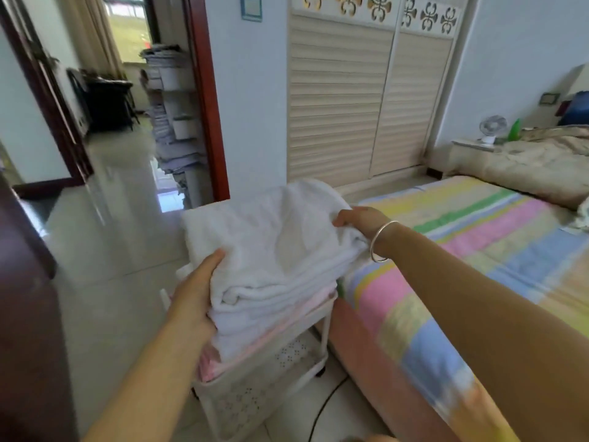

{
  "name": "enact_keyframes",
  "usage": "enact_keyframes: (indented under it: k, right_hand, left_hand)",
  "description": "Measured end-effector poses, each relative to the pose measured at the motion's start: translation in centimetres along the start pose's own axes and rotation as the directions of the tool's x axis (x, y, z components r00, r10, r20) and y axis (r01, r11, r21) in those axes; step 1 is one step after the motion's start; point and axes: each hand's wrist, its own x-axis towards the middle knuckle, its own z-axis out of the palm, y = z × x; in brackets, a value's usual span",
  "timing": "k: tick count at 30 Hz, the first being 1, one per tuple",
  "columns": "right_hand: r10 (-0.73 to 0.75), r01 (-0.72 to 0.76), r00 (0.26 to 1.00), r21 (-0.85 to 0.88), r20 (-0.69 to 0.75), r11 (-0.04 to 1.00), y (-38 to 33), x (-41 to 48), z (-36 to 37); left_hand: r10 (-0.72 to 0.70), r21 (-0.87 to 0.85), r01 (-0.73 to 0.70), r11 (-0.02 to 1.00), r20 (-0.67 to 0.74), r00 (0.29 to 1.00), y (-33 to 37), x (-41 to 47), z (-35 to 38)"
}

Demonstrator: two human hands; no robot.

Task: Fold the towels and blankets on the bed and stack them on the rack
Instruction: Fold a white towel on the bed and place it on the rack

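A folded white towel [274, 247] lies on top of a stack on the white rack [255, 397] beside the bed. Pink folded cloth [216, 362] shows under it. My left hand [197, 291] grips the towel's near left edge, its fingers hidden underneath. My right hand [360, 220], with a silver bangle on the wrist, pinches the towel's right edge. The bed [478, 250] with a striped pastel sheet runs along the right.
A beige quilt [538, 167] is bunched at the bed's far end, next to a nightstand with a small fan [492, 129]. A black cable [328, 400] crosses the tiled floor by the rack. A dark door [28, 314] stands at left, and a slatted wardrobe [366, 100] fills the far wall.
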Motion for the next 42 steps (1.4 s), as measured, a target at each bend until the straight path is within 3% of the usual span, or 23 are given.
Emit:
enact_keyframes:
  k: [3, 5, 7, 8, 11, 13, 15, 18, 22, 25, 29, 34, 36, 38, 40, 42]
  right_hand:
    - [-0.116, 0.119, 0.993, -0.103, 0.034, 0.988, -1.1, 4.2, 3.0]
    - [-0.179, 0.189, 0.982, -0.328, 0.060, 0.926, 0.9, 6.3, 5.4]
    - [-0.151, 0.215, 0.976, -0.589, 0.158, 0.779, 4.6, 7.1, 7.9]
    - [-0.119, 0.213, 0.975, -0.638, 0.187, 0.740, 6.6, 7.1, 9.2]
    - [-0.173, 0.231, 0.973, -0.577, 0.154, 0.784, 9.9, 7.5, 10.8]
    - [-0.139, 0.168, 0.986, -0.464, 0.095, 0.870, 9.7, 7.9, 10.6]
    - [-0.062, 0.065, 0.998, -0.324, 0.018, 0.944, 9.3, 8.4, 10.3]
    - [-0.006, 0.008, 1.000, -0.241, 0.007, 0.971, 8.6, 8.2, 10.2]
    - [-0.081, 0.075, 0.997, -0.219, -0.018, 0.973, 7.2, 7.4, 10.0]
    - [-0.234, 0.219, 0.968, -0.152, -0.093, 0.964, 5.4, 6.8, 10.4]
    - [-0.388, 0.346, 0.897, -0.208, -0.213, 0.915, 4.1, 6.2, 10.7]
    - [-0.233, 0.174, 0.968, -0.426, -0.091, 0.888, 7.8, 6.6, 10.8]
    - [-0.170, 0.107, 0.981, -0.477, -0.091, 0.873, 8.8, 6.7, 10.8]
    - [-0.139, 0.062, 0.985, -0.532, -0.105, 0.844, 8.9, 6.9, 10.4]
    - [-0.105, 0.026, 0.987, -0.518, -0.124, 0.855, 8.8, 6.8, 10.0]
    - [-0.092, 0.025, 0.986, -0.428, -0.137, 0.903, 8.9, 5.8, 9.5]
  left_hand:
    - [0.052, -0.043, -0.056, 0.997, -0.092, 0.994, -0.8, 2.8, -1.5]
    - [0.057, -0.010, -0.061, 0.998, -0.244, 0.968, -2.2, 4.8, -3.0]
    - [-0.037, 0.029, 0.049, 0.998, -0.339, 0.940, -3.9, 6.2, -4.5]
    - [-0.108, 0.011, 0.120, 0.993, -0.354, 0.929, -4.4, 6.6, -5.0]
    - [-0.191, 0.002, 0.202, 0.979, -0.311, 0.931, -4.4, 8.3, -6.5]
    - [-0.194, 0.027, 0.211, 0.977, -0.296, 0.935, -4.3, 9.2, -6.7]
    - [-0.184, 0.031, 0.201, 0.979, -0.290, 0.939, -4.1, 9.6, -6.4]
    - [-0.105, 0.030, 0.118, 0.993, -0.272, 0.956, -4.0, 10.2, -6.4]
    - [-0.052, 0.059, 0.066, 0.996, -0.215, 0.975, -3.2, 10.5, -6.0]
    - [-0.039, 0.069, 0.050, 0.996, -0.157, 0.987, -2.6, 10.8, -5.9]
    - [-0.015, -0.016, 0.013, 1.000, -0.077, 0.997, -2.3, 10.2, -5.1]
    - [-0.105, -0.067, 0.090, 0.994, -0.280, 0.954, -4.1, 8.8, -4.1]
    - [-0.035, 0.059, 0.066, 0.996, -0.416, 0.909, -3.9, 8.0, -3.4]
    - [0.187, 0.377, 0.042, 0.925, -0.550, 0.814, -2.7, 7.4, -2.5]
    - [0.435, 0.671, 0.037, 0.740, -0.521, 0.734, -1.4, 6.3, -1.7]
    - [0.587, 0.815, -0.026, 0.579, -0.394, 0.707, -0.6, 5.1, -0.8]
